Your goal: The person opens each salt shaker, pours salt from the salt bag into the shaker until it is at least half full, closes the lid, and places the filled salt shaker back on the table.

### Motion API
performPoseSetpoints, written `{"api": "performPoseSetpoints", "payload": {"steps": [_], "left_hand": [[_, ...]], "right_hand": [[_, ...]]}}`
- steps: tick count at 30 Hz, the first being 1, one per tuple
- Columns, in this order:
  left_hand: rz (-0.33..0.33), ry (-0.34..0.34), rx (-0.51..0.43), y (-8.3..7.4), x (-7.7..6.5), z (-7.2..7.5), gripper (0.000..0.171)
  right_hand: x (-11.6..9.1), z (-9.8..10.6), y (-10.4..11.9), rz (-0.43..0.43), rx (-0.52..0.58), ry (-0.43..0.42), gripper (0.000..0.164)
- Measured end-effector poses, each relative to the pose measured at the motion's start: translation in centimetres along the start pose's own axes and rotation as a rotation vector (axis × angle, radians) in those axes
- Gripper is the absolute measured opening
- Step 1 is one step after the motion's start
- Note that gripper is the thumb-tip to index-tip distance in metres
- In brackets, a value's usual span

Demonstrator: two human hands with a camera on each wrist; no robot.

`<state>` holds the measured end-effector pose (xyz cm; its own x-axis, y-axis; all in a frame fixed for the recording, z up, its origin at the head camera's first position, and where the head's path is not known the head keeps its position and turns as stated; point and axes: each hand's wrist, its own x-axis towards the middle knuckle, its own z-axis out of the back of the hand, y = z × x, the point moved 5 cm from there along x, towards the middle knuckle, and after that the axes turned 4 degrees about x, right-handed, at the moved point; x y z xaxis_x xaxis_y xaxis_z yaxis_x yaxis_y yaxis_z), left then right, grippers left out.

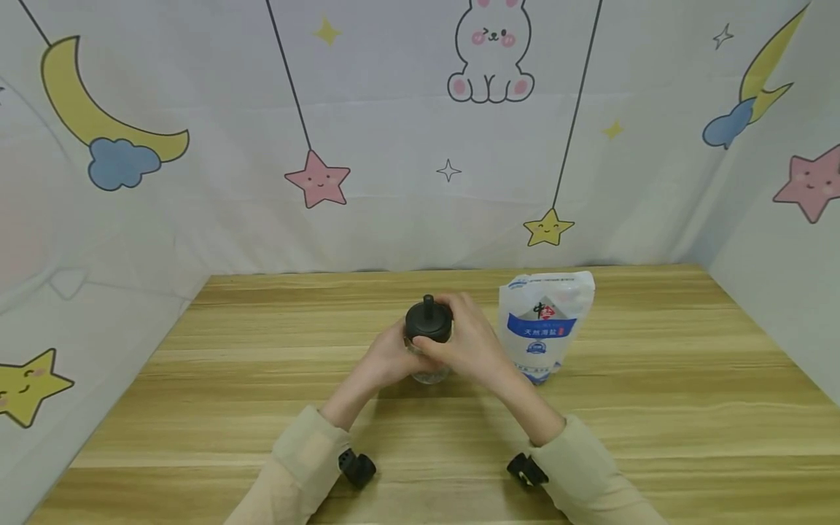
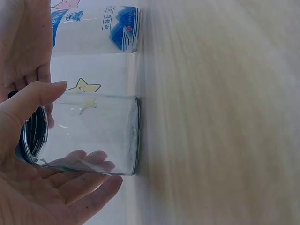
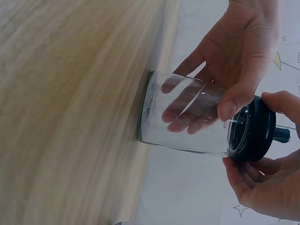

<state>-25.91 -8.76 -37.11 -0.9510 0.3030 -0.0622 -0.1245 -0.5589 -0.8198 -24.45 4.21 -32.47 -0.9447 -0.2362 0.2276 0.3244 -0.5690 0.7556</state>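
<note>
A clear glass jar [image 3: 197,133] stands upright on the wooden table, with whitish specks visible near its bottom. On its mouth sits a black lid [image 1: 429,322] with a short knob on top. My left hand [image 1: 389,357] grips the jar's glass body, thumb on the near side and fingers around the far side. With thumb and fingers, my right hand [image 1: 471,339] holds the lid by its rim. To the right of the jar, a white and blue salt pouch [image 1: 538,321] stands upright; neither hand touches it.
The wooden table [image 1: 262,321] extends to both sides of the hands. Behind it hangs a white cloth [image 1: 394,240] printed with stars, moons and a rabbit. A small black camera [image 1: 357,469] is strapped to the left wrist, another camera [image 1: 527,471] to the right.
</note>
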Motion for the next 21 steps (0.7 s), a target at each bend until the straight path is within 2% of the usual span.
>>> {"api": "performPoseSetpoints", "payload": {"steps": [14, 21], "left_hand": [[0.048, -0.012, 0.021, 0.17, 0.09, 0.0, 0.076], [-0.004, 0.009, -0.007, -0.12, 0.09, -0.05, 0.074]], "right_hand": [[0.1, -0.3, -0.04, -0.004, 0.01, 0.06, 0.068], [0.13, -0.03, -0.27, -0.013, 0.018, 0.054, 0.078]]}}
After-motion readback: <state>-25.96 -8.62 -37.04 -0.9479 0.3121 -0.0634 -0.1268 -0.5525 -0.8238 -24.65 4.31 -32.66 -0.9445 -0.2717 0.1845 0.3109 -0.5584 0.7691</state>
